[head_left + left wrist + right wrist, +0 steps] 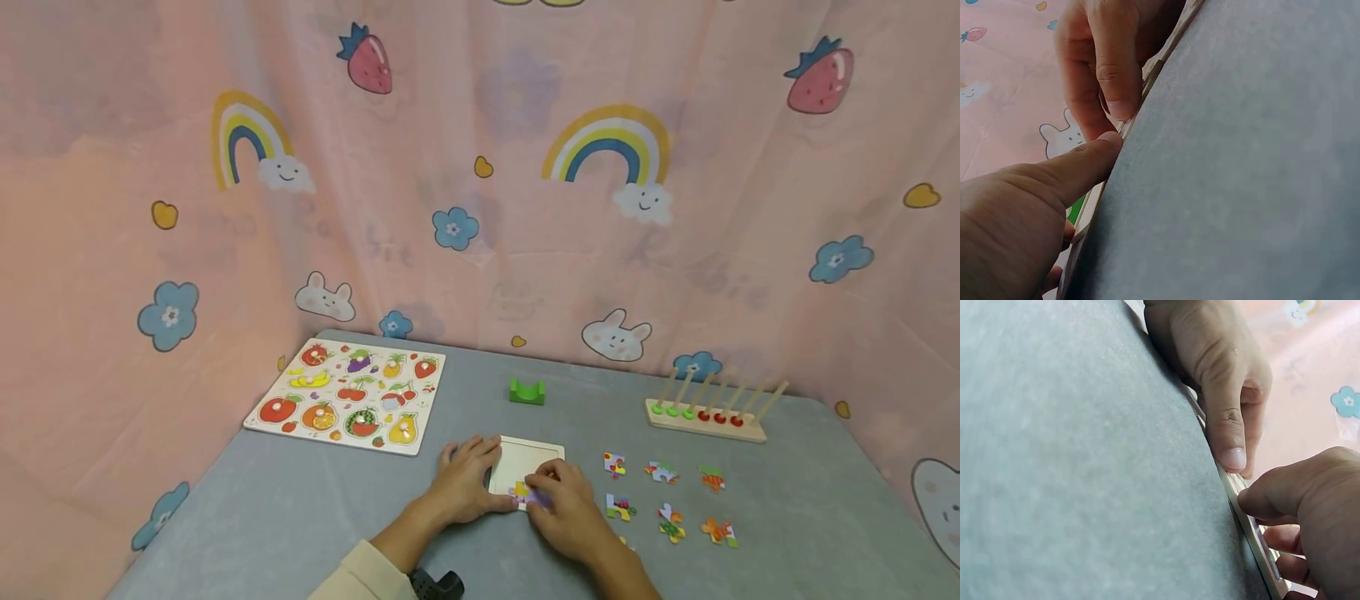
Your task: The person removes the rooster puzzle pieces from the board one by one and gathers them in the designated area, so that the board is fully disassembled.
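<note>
A shallow wooden puzzle tray (528, 457) lies flat on the table in the head view. My left hand (463, 482) holds its left side, the thumb on the near edge and the fingers spread toward the far corner. Over the tray's near right part, my right hand (567, 510) has its fingers on a purple jigsaw piece (542, 499), mostly covered by them. Beside it in the tray sits a yellow-and-purple piece (518, 490). Both wrist views show the left thumb (1233, 456) and the right thumb (1254, 499) close together at the tray's near rim.
Several loose jigsaw pieces (662, 472) lie in rows right of the tray. A fruit puzzle board (341, 396) is at the back left, a green curved block (527, 392) behind the tray. At the back right stands a wooden peg rack (705, 421) with green and red beads.
</note>
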### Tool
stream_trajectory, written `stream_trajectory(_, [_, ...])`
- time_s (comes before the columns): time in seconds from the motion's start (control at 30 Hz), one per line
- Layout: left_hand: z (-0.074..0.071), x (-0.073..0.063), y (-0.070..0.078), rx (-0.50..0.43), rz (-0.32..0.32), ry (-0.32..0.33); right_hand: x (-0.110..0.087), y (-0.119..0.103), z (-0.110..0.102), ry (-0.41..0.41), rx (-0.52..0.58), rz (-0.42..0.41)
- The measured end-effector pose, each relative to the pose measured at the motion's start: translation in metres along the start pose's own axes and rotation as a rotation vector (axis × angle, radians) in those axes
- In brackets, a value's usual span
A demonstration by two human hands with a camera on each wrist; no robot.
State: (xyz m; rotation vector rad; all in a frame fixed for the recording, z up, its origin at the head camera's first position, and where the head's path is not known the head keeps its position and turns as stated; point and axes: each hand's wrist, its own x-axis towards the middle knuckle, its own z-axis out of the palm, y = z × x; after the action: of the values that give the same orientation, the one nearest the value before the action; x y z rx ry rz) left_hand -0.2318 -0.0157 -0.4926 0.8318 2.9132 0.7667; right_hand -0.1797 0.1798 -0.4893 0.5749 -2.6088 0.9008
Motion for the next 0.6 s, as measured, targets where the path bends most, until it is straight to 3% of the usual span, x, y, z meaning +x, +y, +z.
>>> stream_trajectory(0.3, [-0.0011,-0.0007,0.0010,-0.007,0.001,-0.001,0.0019,0.0010,0.0033,0.082,-0.039,-0.043])
stream_trajectory(0.6, [-0.0011,-0.0004,0.0017,0.005,-0.002,0.000,0.0032,-0.0011,0.0016,0.052,-0.049,0.014])
